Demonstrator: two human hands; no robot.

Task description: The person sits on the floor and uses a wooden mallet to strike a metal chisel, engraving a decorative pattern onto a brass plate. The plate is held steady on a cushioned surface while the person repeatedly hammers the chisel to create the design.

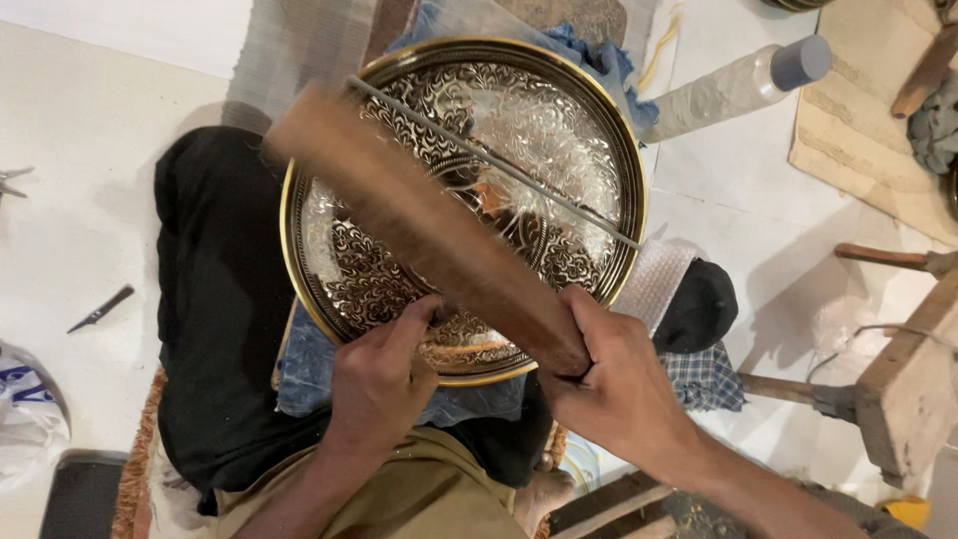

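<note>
The left hand (377, 384) rests curled fingers (414, 317) on the near rim of the engraved metal tray (464, 205) on the lap, which looks stiff, fairly heavy and best held by its rim, while the right hand (614, 384) is closed tight round a blurred wooden stick (419, 220) above it.

Bare floor (90, 150) left; bottle (738, 85), stool (898, 389) right
</note>
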